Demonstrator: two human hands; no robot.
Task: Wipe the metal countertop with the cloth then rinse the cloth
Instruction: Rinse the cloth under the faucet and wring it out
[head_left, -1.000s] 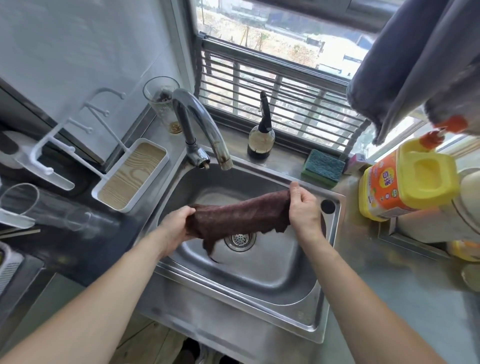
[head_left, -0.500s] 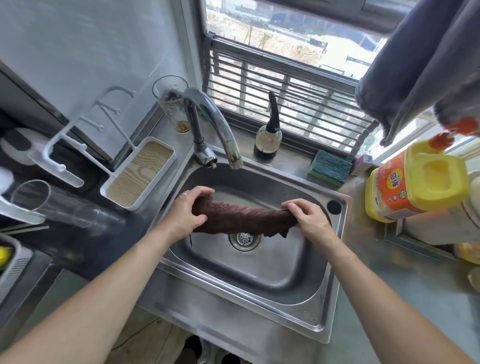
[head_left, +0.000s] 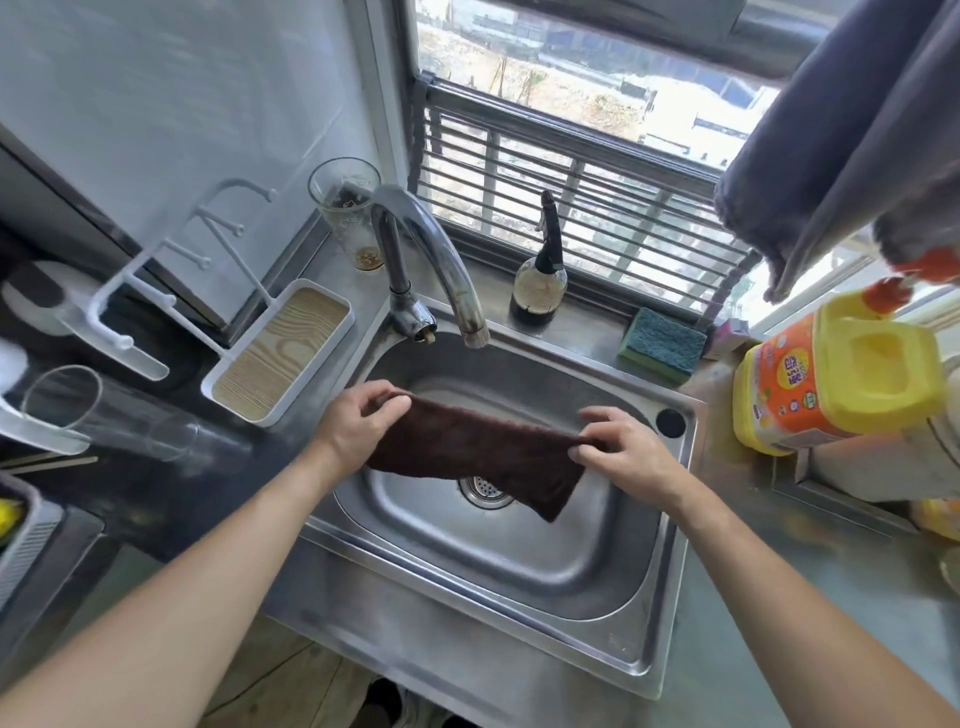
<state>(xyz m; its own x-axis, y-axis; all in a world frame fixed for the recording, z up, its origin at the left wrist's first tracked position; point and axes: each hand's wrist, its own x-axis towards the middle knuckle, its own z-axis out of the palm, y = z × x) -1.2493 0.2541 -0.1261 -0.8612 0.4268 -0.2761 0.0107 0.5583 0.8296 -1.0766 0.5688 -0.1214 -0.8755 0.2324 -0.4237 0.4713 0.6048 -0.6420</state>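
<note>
A dark brown cloth (head_left: 478, 452) is stretched flat between my hands over the steel sink (head_left: 519, 566). My left hand (head_left: 358, 421) grips its left end and my right hand (head_left: 618, 447) pinches its right end. One corner of the cloth hangs down near the drain (head_left: 483, 491). The curved tap (head_left: 441, 260) stands behind the sink, and no water runs from its spout. The metal countertop (head_left: 727, 649) lies to the right of the sink.
A white rack with a wood-grain tray (head_left: 280, 358) and a glass (head_left: 348, 208) stand left of the tap. A dark bottle (head_left: 540, 280) and a green sponge (head_left: 660, 343) sit on the back ledge. A yellow-orange detergent jug (head_left: 836, 374) stands right. Grey cloths (head_left: 841, 130) hang above.
The cloth was twisted into a tight roll between my hands; now it is spread out flat, with both hands lower and wider apart over the sink.
</note>
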